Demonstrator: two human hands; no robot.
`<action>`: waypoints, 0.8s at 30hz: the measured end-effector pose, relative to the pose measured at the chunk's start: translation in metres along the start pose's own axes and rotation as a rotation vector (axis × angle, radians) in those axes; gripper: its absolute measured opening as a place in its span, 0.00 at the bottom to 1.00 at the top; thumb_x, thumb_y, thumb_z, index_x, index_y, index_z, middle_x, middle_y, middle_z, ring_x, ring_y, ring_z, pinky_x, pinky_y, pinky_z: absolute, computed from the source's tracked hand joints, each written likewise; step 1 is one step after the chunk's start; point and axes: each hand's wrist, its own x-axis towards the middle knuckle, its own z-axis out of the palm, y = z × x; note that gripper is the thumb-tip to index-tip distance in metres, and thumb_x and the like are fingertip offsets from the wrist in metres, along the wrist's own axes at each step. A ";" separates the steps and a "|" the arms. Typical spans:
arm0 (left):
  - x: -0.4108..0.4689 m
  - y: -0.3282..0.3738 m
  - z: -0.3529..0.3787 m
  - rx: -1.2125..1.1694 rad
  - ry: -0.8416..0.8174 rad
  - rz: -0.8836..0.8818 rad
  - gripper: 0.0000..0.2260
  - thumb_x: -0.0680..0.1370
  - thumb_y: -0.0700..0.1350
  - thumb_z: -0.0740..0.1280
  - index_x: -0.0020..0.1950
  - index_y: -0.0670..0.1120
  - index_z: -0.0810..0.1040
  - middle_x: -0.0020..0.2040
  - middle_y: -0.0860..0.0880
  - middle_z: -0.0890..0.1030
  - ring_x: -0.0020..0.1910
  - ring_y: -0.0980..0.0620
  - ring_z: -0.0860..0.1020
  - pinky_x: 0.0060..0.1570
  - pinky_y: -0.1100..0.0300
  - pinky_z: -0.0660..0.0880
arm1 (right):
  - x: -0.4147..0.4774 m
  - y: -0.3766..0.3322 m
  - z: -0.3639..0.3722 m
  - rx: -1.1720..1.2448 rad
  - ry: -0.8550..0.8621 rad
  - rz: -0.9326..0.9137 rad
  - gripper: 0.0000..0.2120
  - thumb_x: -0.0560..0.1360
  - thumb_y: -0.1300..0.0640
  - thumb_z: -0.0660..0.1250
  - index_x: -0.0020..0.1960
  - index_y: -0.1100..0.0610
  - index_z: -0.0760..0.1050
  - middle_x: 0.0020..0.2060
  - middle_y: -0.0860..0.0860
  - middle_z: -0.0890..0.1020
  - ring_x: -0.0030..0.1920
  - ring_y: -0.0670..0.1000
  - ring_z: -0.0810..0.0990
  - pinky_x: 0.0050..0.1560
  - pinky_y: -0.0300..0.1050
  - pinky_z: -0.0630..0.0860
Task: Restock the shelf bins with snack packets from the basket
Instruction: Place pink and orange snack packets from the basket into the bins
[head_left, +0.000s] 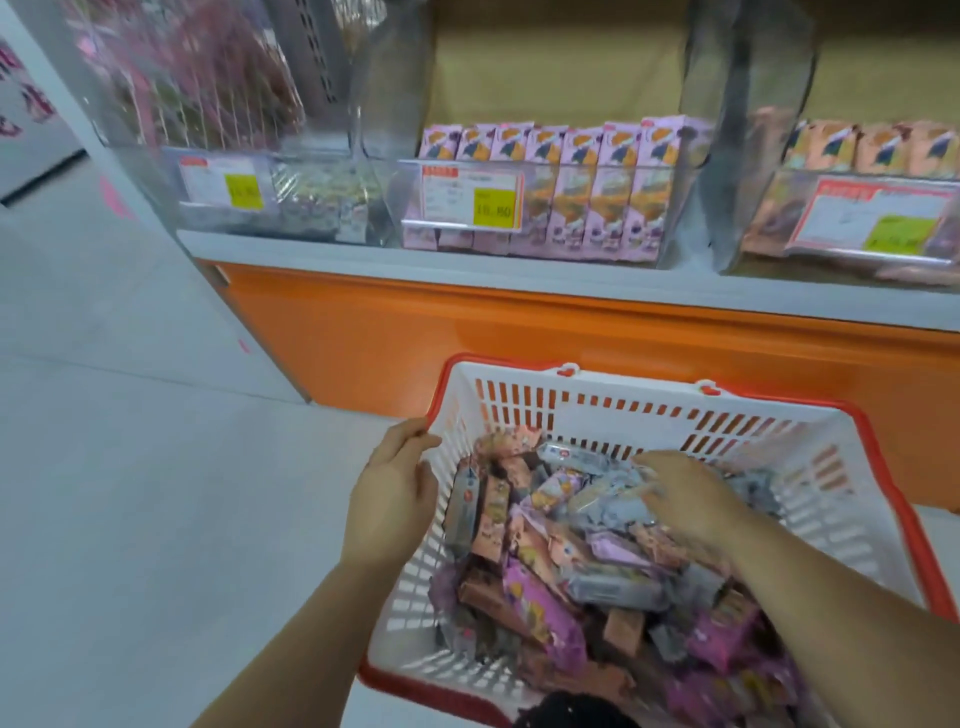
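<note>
While the left hand (395, 488) clamps its grip over the left edge of the white slotted plastic basket with a red rim (597, 415), the right hand (685, 499) lies inside that basket on the heap of pink, purple and grey snack packets (540, 587). Motion blur smears that hand, so I cannot tell whether its grip is closed on a grey packet or merely spread over it. Left of the basket lies pale grey floor (130, 467). Beyond the basket stands an orange shelf base panel (467, 332). Above it, farther from the basket, are clear plastic shelf bins (571, 171). The bin straight beyond the basket holds upright purple cartons (587, 208) behind a white and yellow price label (470, 195). The bin to its right seems to hold orange cartons (883, 148).
</note>
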 end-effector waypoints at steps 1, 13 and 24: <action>0.000 0.001 0.000 -0.001 -0.004 -0.010 0.14 0.74 0.34 0.64 0.58 0.43 0.80 0.66 0.50 0.74 0.59 0.49 0.76 0.54 0.55 0.75 | 0.006 0.002 0.003 -0.031 -0.014 0.011 0.24 0.80 0.59 0.60 0.75 0.55 0.61 0.73 0.55 0.64 0.71 0.56 0.66 0.71 0.49 0.63; 0.001 0.004 -0.001 0.049 -0.013 -0.030 0.10 0.75 0.36 0.64 0.52 0.44 0.81 0.67 0.51 0.73 0.50 0.48 0.80 0.46 0.54 0.77 | 0.009 -0.001 0.019 -0.375 0.004 -0.009 0.15 0.76 0.53 0.65 0.63 0.52 0.74 0.60 0.51 0.75 0.60 0.53 0.71 0.61 0.47 0.69; -0.005 0.051 -0.046 -0.057 -0.134 0.015 0.17 0.79 0.40 0.62 0.67 0.48 0.73 0.69 0.52 0.68 0.68 0.54 0.63 0.67 0.63 0.58 | -0.078 -0.091 -0.081 0.552 -0.174 -0.106 0.19 0.81 0.55 0.59 0.68 0.64 0.70 0.71 0.58 0.68 0.64 0.54 0.72 0.66 0.48 0.65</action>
